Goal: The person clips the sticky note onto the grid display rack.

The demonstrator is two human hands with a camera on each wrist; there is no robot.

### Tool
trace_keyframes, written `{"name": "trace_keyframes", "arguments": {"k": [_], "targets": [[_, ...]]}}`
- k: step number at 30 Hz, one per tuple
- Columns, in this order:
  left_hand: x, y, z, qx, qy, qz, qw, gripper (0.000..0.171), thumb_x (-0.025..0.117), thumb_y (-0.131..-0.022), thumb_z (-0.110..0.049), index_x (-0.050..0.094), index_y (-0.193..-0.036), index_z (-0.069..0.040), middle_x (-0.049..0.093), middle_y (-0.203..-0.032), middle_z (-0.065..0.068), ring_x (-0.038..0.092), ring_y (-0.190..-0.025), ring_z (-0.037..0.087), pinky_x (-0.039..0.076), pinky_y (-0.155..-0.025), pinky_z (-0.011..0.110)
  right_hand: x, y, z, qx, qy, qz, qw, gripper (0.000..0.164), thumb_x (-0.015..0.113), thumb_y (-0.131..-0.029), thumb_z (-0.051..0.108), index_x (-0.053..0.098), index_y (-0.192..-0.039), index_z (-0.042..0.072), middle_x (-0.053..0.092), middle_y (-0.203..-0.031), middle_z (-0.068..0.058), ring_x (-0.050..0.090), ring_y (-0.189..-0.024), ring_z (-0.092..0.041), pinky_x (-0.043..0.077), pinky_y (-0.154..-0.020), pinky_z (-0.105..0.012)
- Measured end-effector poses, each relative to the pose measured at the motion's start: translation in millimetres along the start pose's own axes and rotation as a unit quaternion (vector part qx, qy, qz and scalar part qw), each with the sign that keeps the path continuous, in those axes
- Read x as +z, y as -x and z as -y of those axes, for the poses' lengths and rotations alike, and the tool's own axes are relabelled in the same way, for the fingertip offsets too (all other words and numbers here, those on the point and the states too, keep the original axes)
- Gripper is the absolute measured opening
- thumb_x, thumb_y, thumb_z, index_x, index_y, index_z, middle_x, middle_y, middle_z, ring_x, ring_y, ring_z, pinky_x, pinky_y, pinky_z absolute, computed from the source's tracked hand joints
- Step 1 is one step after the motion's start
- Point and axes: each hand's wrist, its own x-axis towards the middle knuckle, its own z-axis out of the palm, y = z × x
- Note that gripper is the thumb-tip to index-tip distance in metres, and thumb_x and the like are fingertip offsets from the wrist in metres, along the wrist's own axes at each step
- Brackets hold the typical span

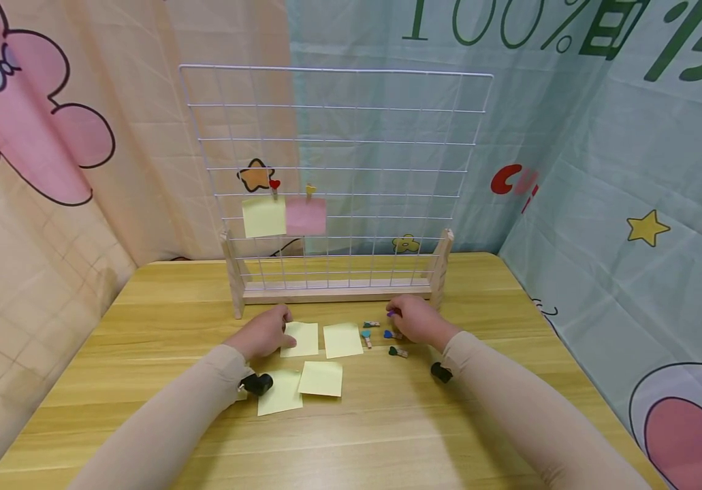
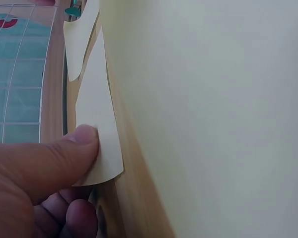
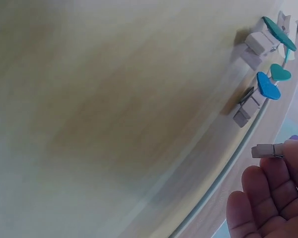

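Note:
In the head view my left hand (image 1: pixel 267 333) is at a pale yellow sticky note (image 1: pixel 303 339); the left wrist view shows the thumb on its end, with the fingertips below, pinching it. My right hand (image 1: pixel 417 320), just in front of the rack's base, pinches a small wooden clothespin (image 3: pixel 264 150) between thumb and fingers. A bit of purple shows at the clothespin's top end. Beside this hand lie several more small clothespins, among them one with a blue heart (image 3: pixel 268 86) and one with a dark green heart (image 3: pixel 279 33).
A white wire grid (image 1: pixel 381 141) stands in a wooden base (image 1: pixel 338 295) at the back. Clipped to it hang a yellow note (image 1: pixel 264 218) and a pink note (image 1: pixel 306 217). More yellow notes (image 1: pixel 342 340) lie on the wooden table (image 1: pixel 351 449). Printed curtains (image 1: pixel 651 156) surround the table.

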Motion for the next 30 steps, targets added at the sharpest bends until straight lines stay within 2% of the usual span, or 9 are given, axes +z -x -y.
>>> {"name": "trace_keyframes", "arguments": {"k": [4,12,15,18,23,30], "targets": [[0.4,0.2,1.7,0.015,-0.014,-0.016,0.9996,0.035,0.078,-0.096,-0.016,0.054,-0.120,-0.005,0.059,-0.100,0.009,0.054,-0.082,0.022,0.046,-0.075,0.036,-1,0,0,-0.002,-0.013,-0.007,1.000,0.023,0.061,-0.106,0.013,0.072,-0.123,0.003,0.074,-0.117,-0.010,0.068,-0.100,-0.020,0.059,-0.096,-0.044],[-2.0,1.2,6.6,0.021,-0.001,-0.042,0.9989,0.033,0.071,-0.101,-0.020,0.055,-0.127,-0.007,0.061,-0.107,0.009,0.057,-0.088,0.023,0.049,-0.082,0.040,-2,1,0,0.002,-0.037,-0.020,0.999,0.021,0.061,-0.107,0.014,0.072,-0.123,0.006,0.071,-0.118,-0.009,0.065,-0.099,-0.020,0.059,-0.096,-0.043],[-3.8,1.4,7.6,0.023,0.003,-0.054,0.9983,0.030,0.070,-0.102,-0.022,0.058,-0.126,-0.009,0.058,-0.101,0.006,0.055,-0.086,0.022,0.047,-0.079,0.038,-3,2,1,0.000,-0.048,-0.024,0.999,0.021,0.061,-0.108,0.015,0.072,-0.123,0.006,0.071,-0.118,-0.008,0.066,-0.102,-0.020,0.058,-0.098,-0.044],[-6.5,2.2,6.6,0.032,-0.002,-0.072,0.9969,0.021,0.068,-0.103,-0.022,0.061,-0.118,-0.010,0.054,-0.093,0.005,0.053,-0.082,0.021,0.042,-0.075,0.037,-5,3,2,-0.007,-0.056,-0.029,0.998,0.020,0.061,-0.108,0.015,0.072,-0.122,0.006,0.072,-0.116,-0.007,0.067,-0.101,-0.020,0.059,-0.098,-0.044],[-11.3,4.5,3.4,0.054,-0.016,-0.098,0.9936,0.012,0.063,-0.106,-0.024,0.062,-0.109,-0.012,0.055,-0.088,0.002,0.052,-0.078,0.019,0.040,-0.072,0.035,-8,4,5,-0.016,-0.065,-0.038,0.997,0.019,0.060,-0.108,0.016,0.072,-0.119,0.006,0.073,-0.110,-0.005,0.065,-0.092,-0.017,0.060,-0.090,-0.040],[-16.6,10.1,-2.1,0.072,0.006,-0.129,0.9890,0.015,0.059,-0.109,-0.025,0.066,-0.111,-0.013,0.062,-0.092,0.002,0.056,-0.081,0.019,0.045,-0.075,0.035,-14,7,13,-0.028,-0.087,-0.051,0.994,0.020,0.057,-0.109,0.014,0.071,-0.118,0.003,0.074,-0.108,-0.008,0.065,-0.089,-0.016,0.058,-0.082,-0.038]]}}
